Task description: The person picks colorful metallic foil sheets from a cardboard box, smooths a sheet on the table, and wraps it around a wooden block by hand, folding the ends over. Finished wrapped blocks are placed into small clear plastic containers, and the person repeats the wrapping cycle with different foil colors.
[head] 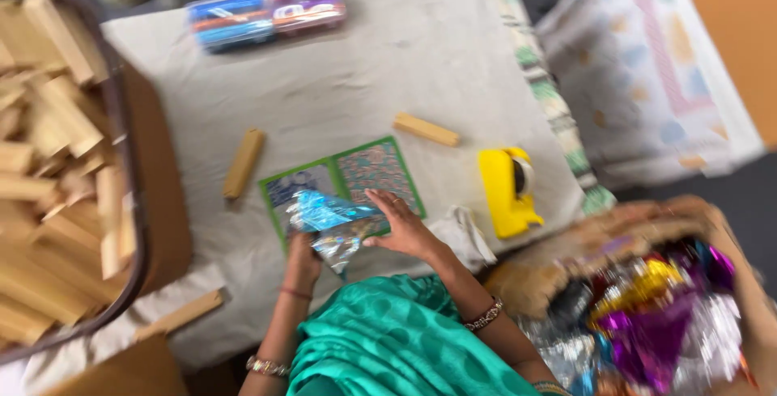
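Note:
A green-bordered patterned card (368, 171) lies flat on the cloth-covered table (388, 64). A crinkly piece of shiny blue and silver foil (330, 216) rests over its near left part. My left hand (303, 260) grips the foil's near edge from below. My right hand (401, 224) lies fingers apart on the card and the foil's right side. The picture is blurred by motion.
Two wooden blocks (244, 162) (426, 129) lie beside the card, a third (180, 314) at the near edge. A yellow tape dispenser (507, 190) sits right. A bin of wooden blocks (48, 161) stands left, a basket of shiny foil (655, 307) right, colourful packets (267, 12) far.

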